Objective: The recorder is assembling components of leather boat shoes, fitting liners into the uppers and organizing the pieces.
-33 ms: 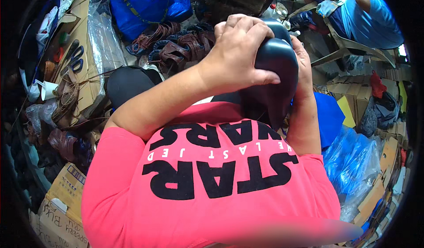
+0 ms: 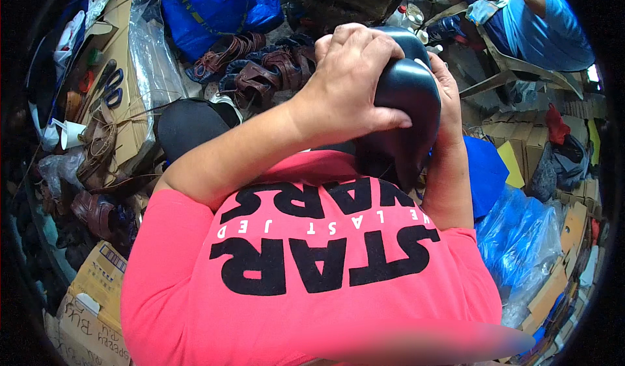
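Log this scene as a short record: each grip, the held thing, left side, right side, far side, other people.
Left grip: left hand, fingers over the upper part of the glossy black object, thumb along its near face
Right grip: right hand, against the object's right side, fingers partly hidden
Held thing: smooth, rounded; exact kind unclear
Left side: scissors, white cup
Right side: crumpled clear plastic
Far side: brown footwear, blue bag
Other people: one, in a blue top

Left hand and glossy black piece slightly lower now.
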A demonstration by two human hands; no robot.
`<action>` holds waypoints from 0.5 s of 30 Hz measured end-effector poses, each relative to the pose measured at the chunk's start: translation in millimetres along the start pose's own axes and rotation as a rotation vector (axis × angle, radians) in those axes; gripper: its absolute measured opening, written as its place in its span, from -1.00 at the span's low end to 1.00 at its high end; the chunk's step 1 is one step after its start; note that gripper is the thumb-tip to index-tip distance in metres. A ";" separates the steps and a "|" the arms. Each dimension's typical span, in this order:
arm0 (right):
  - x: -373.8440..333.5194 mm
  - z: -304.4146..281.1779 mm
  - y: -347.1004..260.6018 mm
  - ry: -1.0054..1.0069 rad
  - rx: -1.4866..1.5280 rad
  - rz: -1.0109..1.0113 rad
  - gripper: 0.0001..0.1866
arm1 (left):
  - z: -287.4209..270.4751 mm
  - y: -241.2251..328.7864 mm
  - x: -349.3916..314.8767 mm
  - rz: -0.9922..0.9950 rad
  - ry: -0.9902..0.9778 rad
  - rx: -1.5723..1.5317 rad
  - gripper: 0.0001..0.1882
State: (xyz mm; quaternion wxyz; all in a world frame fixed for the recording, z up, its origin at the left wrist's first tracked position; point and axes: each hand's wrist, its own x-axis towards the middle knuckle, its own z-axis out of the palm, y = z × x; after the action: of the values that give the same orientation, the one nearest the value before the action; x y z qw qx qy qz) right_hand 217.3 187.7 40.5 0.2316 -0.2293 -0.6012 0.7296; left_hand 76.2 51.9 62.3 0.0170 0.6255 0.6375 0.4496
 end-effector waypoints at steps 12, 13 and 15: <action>-5.6 -0.5 -31.2 -0.139 -0.218 0.093 -0.79 | -4.3 15.5 -32.3 0.255 -0.081 -0.224 -0.51; -7.1 -1.1 -28.0 -0.088 -0.198 0.105 -0.79 | -11.8 16.8 -33.1 0.271 -0.101 -0.181 -0.58; -6.1 1.1 -25.4 0.005 -0.134 0.135 -0.78 | -21.6 20.3 -31.8 0.295 -0.109 -0.149 -0.62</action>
State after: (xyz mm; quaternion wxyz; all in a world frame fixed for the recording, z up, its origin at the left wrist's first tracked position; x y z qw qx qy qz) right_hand 223.0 187.4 66.0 0.1676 -0.2862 -0.6312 0.7011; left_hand 86.4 10.3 70.0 0.0316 0.7326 0.5018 0.4588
